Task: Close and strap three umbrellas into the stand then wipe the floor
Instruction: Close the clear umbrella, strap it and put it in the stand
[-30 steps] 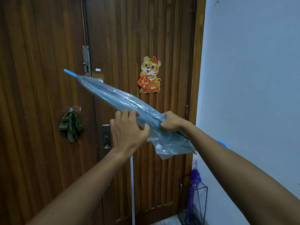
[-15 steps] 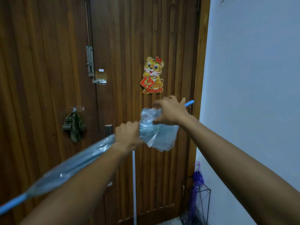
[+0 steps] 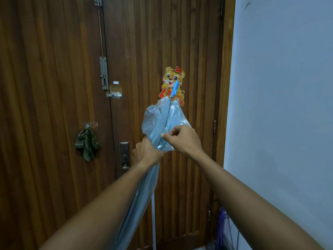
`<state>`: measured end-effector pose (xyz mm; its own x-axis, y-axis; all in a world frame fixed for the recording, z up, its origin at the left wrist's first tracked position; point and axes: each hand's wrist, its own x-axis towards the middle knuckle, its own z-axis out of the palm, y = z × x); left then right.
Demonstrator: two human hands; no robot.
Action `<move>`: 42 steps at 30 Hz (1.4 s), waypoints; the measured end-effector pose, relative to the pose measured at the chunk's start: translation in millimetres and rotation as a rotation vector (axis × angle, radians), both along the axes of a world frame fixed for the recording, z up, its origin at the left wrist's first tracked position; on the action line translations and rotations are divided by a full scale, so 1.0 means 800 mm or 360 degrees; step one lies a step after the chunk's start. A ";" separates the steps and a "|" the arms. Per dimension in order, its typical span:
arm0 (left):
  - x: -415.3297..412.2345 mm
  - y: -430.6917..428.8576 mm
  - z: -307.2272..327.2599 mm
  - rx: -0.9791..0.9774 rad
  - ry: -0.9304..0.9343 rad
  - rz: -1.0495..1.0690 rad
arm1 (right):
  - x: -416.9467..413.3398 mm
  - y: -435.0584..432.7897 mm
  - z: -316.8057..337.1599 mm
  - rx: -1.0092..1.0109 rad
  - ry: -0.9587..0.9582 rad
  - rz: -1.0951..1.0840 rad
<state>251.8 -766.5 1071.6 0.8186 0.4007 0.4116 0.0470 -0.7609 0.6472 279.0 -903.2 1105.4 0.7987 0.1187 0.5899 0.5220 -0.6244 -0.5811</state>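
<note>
Wooden door (image 3: 54,123) fills the view, with pale wall (image 3: 279,105) at right. The clear blue umbrella (image 3: 162,120) stands nearly upright before the door and runs down between both arms, off the bottom edge. Left grip (image 3: 146,154) wraps tight round its gathered canopy; right grip (image 3: 183,139) pinches a loose fold just above. Wire stand (image 3: 210,210) sits low in the corner, well apart.
</note>
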 end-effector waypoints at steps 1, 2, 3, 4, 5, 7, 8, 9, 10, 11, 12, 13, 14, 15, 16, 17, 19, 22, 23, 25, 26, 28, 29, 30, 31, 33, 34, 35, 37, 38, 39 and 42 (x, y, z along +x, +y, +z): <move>0.001 0.000 -0.001 -0.0028 -0.0003 -0.0016 | 0.000 0.000 0.001 -0.0027 0.0013 0.0035; 0.001 0.000 -0.001 -0.0059 -0.0012 -0.0034 | 0.000 -0.001 0.002 -0.0021 0.0022 0.0069; 0.001 0.001 0.001 -0.0088 -0.0025 -0.0045 | 0.001 -0.001 0.002 0.0030 0.0034 0.0105; 0.002 0.003 0.002 -0.0118 -0.0026 -0.0047 | 0.001 -0.002 0.004 0.0126 0.0055 0.0158; 0.001 0.007 0.005 -0.0153 -0.0024 -0.0042 | 0.001 -0.004 0.007 0.0245 0.0091 0.0230; 0.001 0.016 0.009 -0.0242 -0.0006 -0.0010 | -0.002 -0.008 0.011 0.0431 0.0172 0.0409; -0.001 0.020 0.011 -0.0279 0.0002 0.0008 | -0.004 -0.011 0.012 0.0463 0.0193 0.0481; -0.001 0.025 0.012 -0.0307 0.0017 0.0018 | -0.006 -0.013 0.013 0.0462 0.0192 0.0526; -0.003 0.029 0.012 -0.0333 0.0036 0.0018 | -0.009 -0.016 0.013 0.0454 0.0174 0.0551; -0.003 0.034 0.013 -0.0358 0.0054 0.0012 | -0.012 -0.018 0.013 0.0467 0.0153 0.0568; -0.004 0.040 0.013 -0.0383 0.0067 0.0011 | -0.014 -0.020 0.013 0.0493 0.0135 0.0585; -0.005 0.045 0.013 -0.0407 0.0072 0.0022 | -0.013 -0.023 0.012 0.0504 0.0129 0.0601; -0.006 0.049 0.012 -0.0440 0.0072 0.0035 | -0.014 -0.024 0.012 0.0472 0.0145 0.0616; -0.008 0.051 0.012 -0.0472 0.0068 0.0042 | -0.014 -0.025 0.012 0.0404 0.0184 0.0618; -0.009 0.050 0.012 -0.0507 0.0063 0.0033 | -0.014 -0.025 0.012 0.0330 0.0234 0.0619; -0.010 0.049 0.010 -0.0545 0.0064 0.0002 | -0.014 -0.024 0.011 0.0275 0.0286 0.0619; -0.011 0.041 0.008 -0.0621 0.0078 -0.0106 | -0.012 -0.021 0.010 0.0264 0.0367 0.0637; -0.011 0.032 0.008 -0.0717 0.0103 -0.0259 | -0.015 -0.016 0.004 0.0401 0.0561 0.0693; -0.010 0.032 0.008 -0.0744 0.0096 -0.0288 | -0.015 -0.017 0.001 0.0453 0.0613 0.0713; -0.008 0.033 0.007 -0.0774 0.0081 -0.0305 | -0.015 -0.021 -0.003 0.0554 0.0655 0.0745; -0.008 0.033 0.006 -0.0778 0.0083 -0.0310 | -0.016 -0.022 -0.003 0.0602 0.0662 0.0750; -0.007 0.034 0.004 -0.0777 0.0089 -0.0321 | -0.019 -0.023 -0.003 0.0671 0.0659 0.0735; -0.008 0.034 0.003 -0.0770 0.0089 -0.0324 | -0.021 -0.023 -0.003 0.0693 0.0640 0.0719; -0.008 0.034 0.002 -0.0769 0.0092 -0.0323 | -0.022 -0.023 -0.002 0.0703 0.0616 0.0703; -0.008 0.033 0.001 -0.0768 0.0090 -0.0314 | -0.024 -0.023 -0.001 0.0696 0.0601 0.0685; -0.010 0.032 0.000 -0.0749 0.0075 -0.0255 | -0.028 -0.025 0.002 0.0689 0.0642 0.0670; -0.011 0.031 0.000 -0.0739 0.0064 -0.0214 | -0.030 -0.025 0.004 0.0708 0.0697 0.0679; -0.012 0.029 0.000 -0.0730 0.0053 -0.0179 | -0.032 -0.026 0.004 0.0732 0.0758 0.0702; -0.013 0.026 0.000 -0.0698 0.0038 -0.0126 | -0.033 -0.027 0.006 0.0741 0.0838 0.0737; -0.014 0.024 0.000 -0.0671 0.0031 -0.0101 | -0.033 -0.027 0.006 0.0700 0.0861 0.0744; -0.014 0.021 -0.001 -0.0636 0.0024 -0.0074 | -0.033 -0.027 0.005 0.0622 0.0874 0.0744; -0.017 0.016 -0.002 -0.0512 0.0001 0.0028 | -0.033 -0.026 0.001 0.0330 0.0755 0.0676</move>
<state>238.2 -753.8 1069.8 0.8105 0.5244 0.2608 0.0589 -0.5160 0.8546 252.3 -924.0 1106.2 0.8862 0.4018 0.2307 0.3560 -0.2717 -0.8941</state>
